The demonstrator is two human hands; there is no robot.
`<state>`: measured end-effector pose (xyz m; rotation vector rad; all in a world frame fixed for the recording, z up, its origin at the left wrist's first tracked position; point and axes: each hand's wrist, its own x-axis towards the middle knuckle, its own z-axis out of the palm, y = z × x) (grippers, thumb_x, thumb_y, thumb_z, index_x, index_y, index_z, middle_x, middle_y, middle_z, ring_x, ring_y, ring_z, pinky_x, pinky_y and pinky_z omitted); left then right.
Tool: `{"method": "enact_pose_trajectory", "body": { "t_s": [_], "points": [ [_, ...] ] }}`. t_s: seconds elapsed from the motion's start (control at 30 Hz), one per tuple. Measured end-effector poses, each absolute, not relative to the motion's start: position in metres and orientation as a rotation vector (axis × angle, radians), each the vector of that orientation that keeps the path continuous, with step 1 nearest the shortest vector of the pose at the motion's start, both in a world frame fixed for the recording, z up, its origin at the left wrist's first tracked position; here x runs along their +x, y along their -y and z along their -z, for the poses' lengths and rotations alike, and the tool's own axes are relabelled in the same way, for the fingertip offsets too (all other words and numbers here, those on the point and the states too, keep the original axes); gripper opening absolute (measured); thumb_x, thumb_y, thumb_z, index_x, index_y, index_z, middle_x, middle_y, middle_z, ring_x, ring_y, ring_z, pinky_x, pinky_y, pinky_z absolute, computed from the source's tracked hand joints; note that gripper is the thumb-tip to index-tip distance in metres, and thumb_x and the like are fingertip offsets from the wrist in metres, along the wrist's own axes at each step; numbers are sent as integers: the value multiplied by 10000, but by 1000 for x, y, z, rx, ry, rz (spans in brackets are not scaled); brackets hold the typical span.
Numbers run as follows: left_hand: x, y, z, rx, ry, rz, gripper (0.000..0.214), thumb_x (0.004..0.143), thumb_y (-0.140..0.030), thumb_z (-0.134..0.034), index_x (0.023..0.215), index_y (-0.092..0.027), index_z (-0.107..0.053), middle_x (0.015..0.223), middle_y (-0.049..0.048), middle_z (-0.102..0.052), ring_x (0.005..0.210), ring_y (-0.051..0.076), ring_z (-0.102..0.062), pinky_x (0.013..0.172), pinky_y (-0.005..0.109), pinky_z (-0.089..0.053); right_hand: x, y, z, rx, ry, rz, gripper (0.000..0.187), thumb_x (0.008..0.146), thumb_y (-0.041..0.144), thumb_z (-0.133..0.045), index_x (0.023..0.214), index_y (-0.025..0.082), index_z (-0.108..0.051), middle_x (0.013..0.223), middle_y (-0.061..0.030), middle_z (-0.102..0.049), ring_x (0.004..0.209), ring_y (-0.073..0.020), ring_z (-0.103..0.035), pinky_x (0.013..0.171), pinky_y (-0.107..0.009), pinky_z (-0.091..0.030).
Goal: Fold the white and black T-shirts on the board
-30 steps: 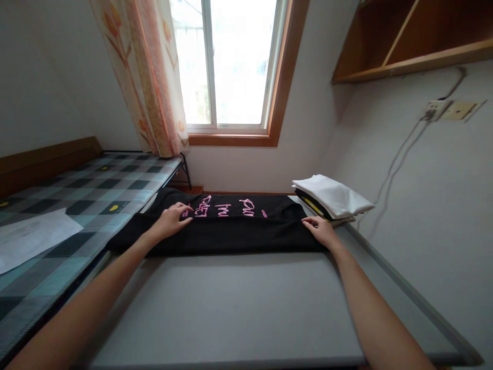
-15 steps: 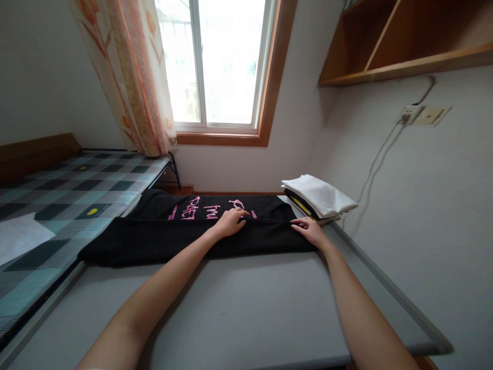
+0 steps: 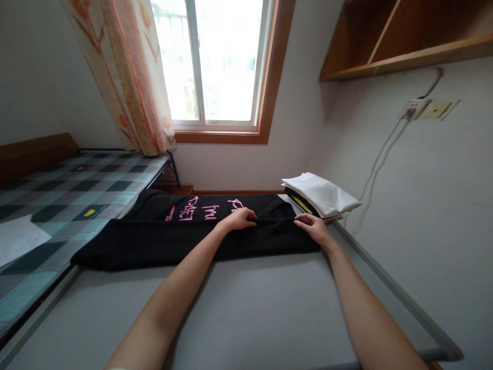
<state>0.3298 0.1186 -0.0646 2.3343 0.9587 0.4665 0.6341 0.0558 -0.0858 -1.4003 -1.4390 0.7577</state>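
Observation:
A black T-shirt (image 3: pixel 154 241) with pink lettering lies across the grey tabletop (image 3: pixel 262 308). Its near part is folded over, and the fold's edge runs left to right just below the letters. My left hand (image 3: pixel 239 220) pinches this edge near the middle, thumb and fingers closed on the cloth. At the right end of the same edge, my right hand (image 3: pixel 314 227) grips the fabric between thumb and fingertips. Both hands are low on the shirt, which stays flat on the table.
Folded clothes (image 3: pixel 321 195), white on top, are stacked at the table's far right corner against the wall. On the left is a bed with a checked mattress (image 3: pixel 96 185) and a white sheet (image 3: pixel 21 239). A wooden shelf (image 3: pixel 408 54) hangs above right, over a socket with cable (image 3: pixel 414 109).
My left hand has slid right along the folded edge and closed on it. My right hand has barely shifted, still at the right end. The view has moved slightly.

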Motion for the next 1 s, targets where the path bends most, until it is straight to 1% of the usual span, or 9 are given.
{"method": "enact_pose_trajectory", "body": {
  "t_s": [0.13, 0.27, 0.37, 0.53, 0.67, 0.73, 0.8, 0.9, 1.0],
  "points": [
    [326, -117, 62, 2364, -996, -460, 210, 820, -292, -634, 968, -161, -705, 884, 44, -717, 799, 162, -633, 759, 260, -474, 635, -57, 87, -1429, 1513, -767, 459, 610, 553, -725, 870, 175, -706, 835, -73, -730, 770, -225, -662, 701, -335, -516],
    [321, -116, 58, 2384, -1116, -422, 234, 838, -373, -603, 874, -170, -712, 793, 34, -698, 709, 158, -610, 656, 253, -451, 633, -57, 86, -1508, 1670, -633, 334, 675, 481, -644, 796, 180, -723, 815, -72, -737, 780, -242, -668, 730, -345, -513],
    [320, -116, 56, 2380, -1224, -390, 279, 848, -430, -587, 825, -179, -705, 763, 22, -676, 695, 153, -600, 634, 245, -433, 630, -55, 84, -1592, 1734, -481, 266, 695, 428, -605, 751, 197, -724, 782, -67, -739, 771, -247, -672, 726, -339, -506],
    [320, -113, 55, 2387, -1357, -366, 301, 859, -477, -578, 824, -201, -691, 812, 26, -681, 746, 169, -625, 664, 248, -439, 626, -52, 84, -1663, 1744, -355, 244, 720, 395, -563, 747, 205, -714, 794, -64, -739, 776, -242, -670, 738, -334, -495],
    [319, -109, 57, 2434, -1445, -372, 304, 854, -507, -579, 863, -221, -683, 868, 38, -696, 804, 201, -647, 680, 264, -449, 623, -51, 87, -1731, 1784, -283, 236, 763, 383, -550, 804, 212, -708, 825, -56, -731, 780, -227, -655, 739, -332, -483],
    [319, -108, 58, 2443, -1486, -367, 307, 852, -514, -583, 878, -223, -680, 887, 45, -699, 833, 211, -653, 704, 272, -456, 621, -50, 86, -1790, 1822, -206, 228, 798, 377, -551, 851, 215, -702, 876, -58, -722, 796, -220, -641, 738, -329, -472],
    [319, -107, 58, 2450, -1516, -353, 306, 854, -513, -582, 891, -224, -676, 906, 51, -699, 859, 219, -656, 730, 281, -462, 617, -47, 83, -1857, 1876, -34, 222, 829, 377, -553, 885, 218, -697, 934, -72, -703, 834, -227, -620, 753, -342, -456],
    [320, -104, 57, 2485, -1535, -341, 295, 861, -497, -581, 913, -219, -665, 929, 63, -694, 881, 234, -653, 760, 306, -469, 606, -41, 75, -1919, 1936, 319, 208, 853, 364, -556, 895, 218, -699, 970, -111, -665, 921, -275, -565, 801, -394, -420],
    [324, -98, 54, 2589, -1529, -416, 245, 858, -434, -606, 939, -209, -660, 982, 82, -673, 976, 264, -626, 843, 360, -463, 589, -36, 69, -1925, 1977, 501, 181, 865, 269, -535, 895, 217, -706, 985, -129, -646, 985, -307, -522, 842, -432, -380]
  ]
}}
